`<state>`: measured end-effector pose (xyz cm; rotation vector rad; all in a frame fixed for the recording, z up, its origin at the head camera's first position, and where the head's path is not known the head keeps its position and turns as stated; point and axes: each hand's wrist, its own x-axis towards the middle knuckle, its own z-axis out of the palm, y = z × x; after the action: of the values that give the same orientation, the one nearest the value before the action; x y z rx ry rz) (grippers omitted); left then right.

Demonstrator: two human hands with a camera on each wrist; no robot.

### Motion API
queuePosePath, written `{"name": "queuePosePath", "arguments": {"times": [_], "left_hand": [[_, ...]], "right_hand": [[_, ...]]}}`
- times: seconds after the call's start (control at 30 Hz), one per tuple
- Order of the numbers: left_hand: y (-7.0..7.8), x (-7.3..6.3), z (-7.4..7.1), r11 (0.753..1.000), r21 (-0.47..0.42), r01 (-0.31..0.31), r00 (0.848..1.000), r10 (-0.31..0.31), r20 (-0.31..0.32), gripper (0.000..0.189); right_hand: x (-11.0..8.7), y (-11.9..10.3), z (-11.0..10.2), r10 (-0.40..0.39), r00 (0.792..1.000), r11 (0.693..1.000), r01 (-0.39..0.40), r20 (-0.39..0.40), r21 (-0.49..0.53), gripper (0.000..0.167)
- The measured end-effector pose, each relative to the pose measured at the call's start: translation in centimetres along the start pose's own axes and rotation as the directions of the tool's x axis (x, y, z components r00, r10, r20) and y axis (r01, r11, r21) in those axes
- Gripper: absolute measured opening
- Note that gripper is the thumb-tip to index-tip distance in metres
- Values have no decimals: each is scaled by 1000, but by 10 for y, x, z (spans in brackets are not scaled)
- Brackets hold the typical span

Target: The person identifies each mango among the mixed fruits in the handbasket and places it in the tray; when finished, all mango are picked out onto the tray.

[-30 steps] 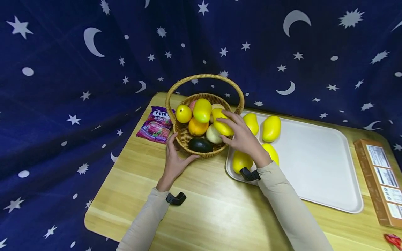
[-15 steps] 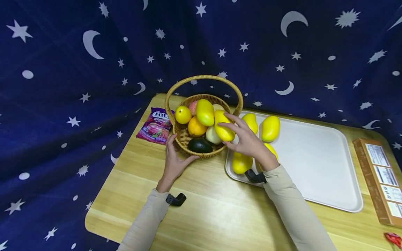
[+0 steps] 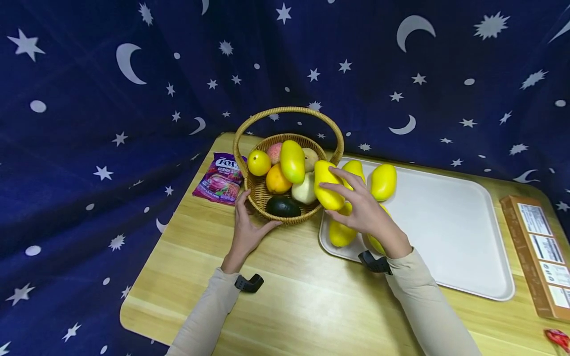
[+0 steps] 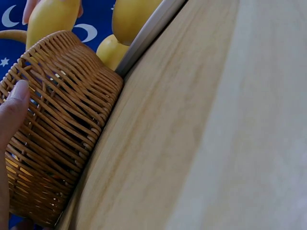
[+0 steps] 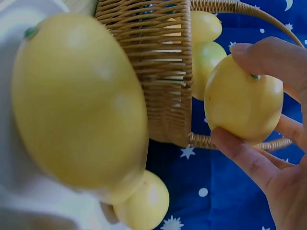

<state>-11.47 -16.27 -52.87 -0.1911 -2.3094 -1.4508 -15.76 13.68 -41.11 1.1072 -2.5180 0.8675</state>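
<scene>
In the head view a wicker basket [image 3: 290, 221] with a tall arched handle holds several fruits. Among them are an orange [image 3: 278, 179], a dark green avocado [image 3: 283, 206] and a mango [image 3: 292, 160] on top. My left hand [image 3: 246, 233] holds the basket's front left side from outside, with its thumb [image 4: 15, 108] against the wicker. Between thumb and fingers my right hand [image 3: 364, 207] grips another yellow mango [image 3: 328, 187]. That mango [image 5: 243, 100] is off the basket's rim, above the tray's left end. Several more mangoes lie on the tray below and beside it.
A white tray [image 3: 450, 232] lies right of the basket. Left of the basket is a purple candy bag [image 3: 221, 178]. A brown box [image 3: 536, 257] with labels stands at the right edge, near a small red object [image 3: 557, 340]. A dark blue star-patterned cloth [image 3: 285, 59] hangs behind the table.
My right hand has drawn the gripped mango rightward from over the basket to above the tray's left end. The mango on top of the basket has shifted slightly. My left hand stays in place.
</scene>
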Motion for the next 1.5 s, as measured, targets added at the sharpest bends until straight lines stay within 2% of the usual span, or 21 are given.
{"name": "queuePosePath", "arguments": {"times": [0.37, 0.83, 1.27, 1.37, 1.5], "left_hand": [[0, 0, 0, 1000, 5, 9, 1000, -9, 2, 113], [1, 0, -1, 1000, 10, 22, 1000, -22, -5, 112], [3, 1, 0, 1000, 0, 29, 1000, -29, 7, 111], [3, 0, 0, 1000, 3, 29, 1000, -29, 6, 111], [2, 0, 0, 1000, 7, 24, 1000, -24, 6, 110]], "right_hand": [[-28, 6, -16, -2, 1000, 1000, 1, -27, -30, 62], [-62, 31, -38, 104, 992, 990, -110, -71, -92, 66], [-101, 83, -62, 280, 941, 943, -307, -191, -127, 67], [-108, 95, -64, 325, 926, 928, -352, -193, -123, 66], [-114, 108, -65, 400, 904, 900, -419, -149, -123, 64]]}}
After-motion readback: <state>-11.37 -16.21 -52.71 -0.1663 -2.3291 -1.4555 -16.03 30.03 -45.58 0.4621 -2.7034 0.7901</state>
